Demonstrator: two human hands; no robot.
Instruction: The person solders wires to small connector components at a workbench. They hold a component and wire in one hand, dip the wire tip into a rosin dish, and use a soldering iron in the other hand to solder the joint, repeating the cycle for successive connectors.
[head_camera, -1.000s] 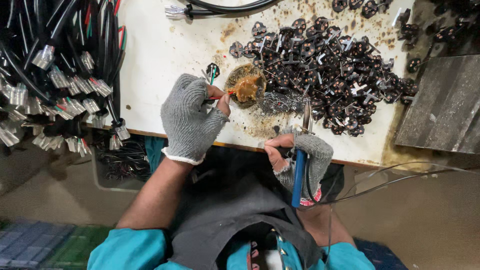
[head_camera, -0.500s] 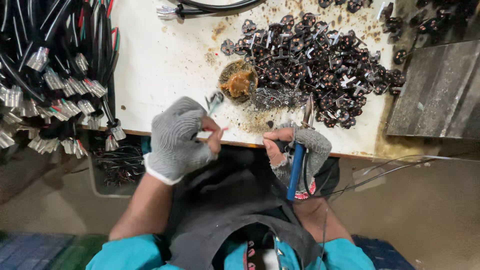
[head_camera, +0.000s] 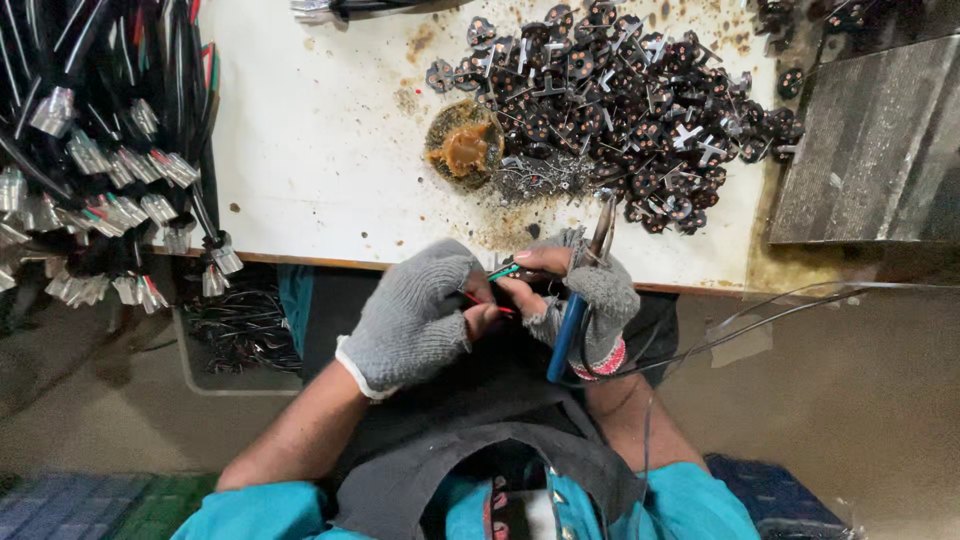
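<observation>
Closest to the camera, both hands in grey fingerless gloves meet just off the near edge of the white table (head_camera: 330, 150). The left hand (head_camera: 415, 315) pinches thin red and green wires (head_camera: 498, 275) between its fingertips, and the right hand (head_camera: 585, 290) is wrapped around a blue-handled soldering iron (head_camera: 572, 320), its metal tip poking up over the table edge, with a fingertip also on the wires. So both grips are closed tight, wires in one and iron in the other.

No packages, labels or signs that I can make out. A bit further in, near the middle of the table, sits a little round tin of brown paste (head_camera: 463, 145) with stains all around it. Beyond that, a big heap of small dark plug parts (head_camera: 620, 100) spreads toward the far edge. At the right edge lies a grey slab (head_camera: 870, 150). Off the left edge hang bundles of black cables (head_camera: 90, 150) with bare metal ends. Below the table it's a plain brownish floor (head_camera: 850, 400)
</observation>
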